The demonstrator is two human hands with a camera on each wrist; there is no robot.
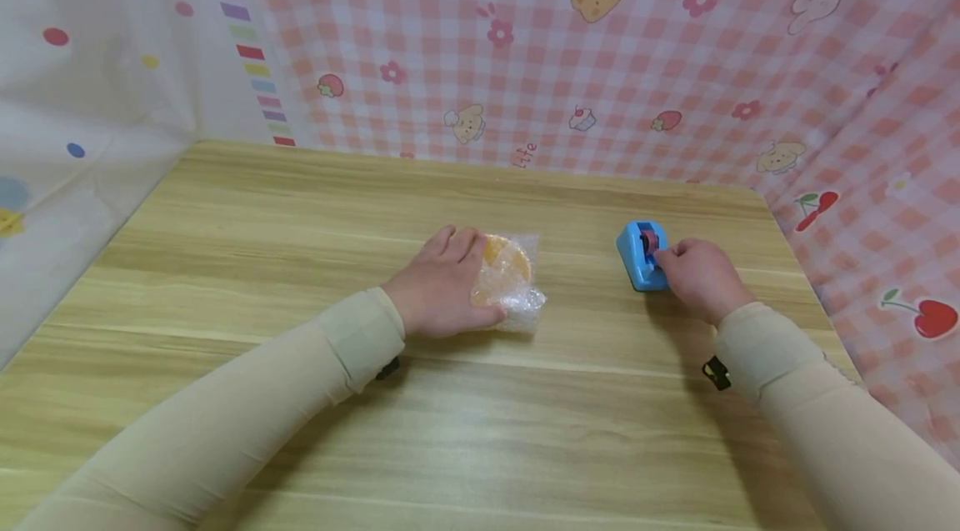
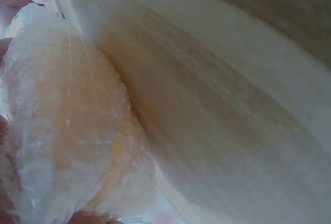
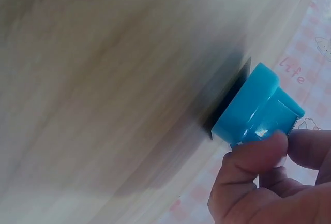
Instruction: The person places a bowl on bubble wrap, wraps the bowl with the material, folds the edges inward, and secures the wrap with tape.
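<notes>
On the table, my left hand (image 1: 441, 285) grips a bubble-wrapped bundle (image 1: 513, 298), its fingers over the far side and the thumb along the near side. Through the clear wrap a round orange-and-yellow thing (image 1: 508, 254) shows; part of it is hidden under the hand. To the right stands a blue tape dispenser (image 1: 634, 262) with a reddish roll core (image 1: 650, 242). My right hand (image 1: 703, 278) pinches the tape's end with thumb and forefinger, right at the dispenser's toothed cutter (image 3: 296, 122). The strip itself is barely visible.
The wood-grain table (image 1: 420, 439) meets a pink checked cloth (image 1: 525, 56) at the back and right. A white dotted cloth (image 1: 97, 72) hangs at the left. Dark wrist-camera pieces (image 1: 717, 373) show beneath the sleeves.
</notes>
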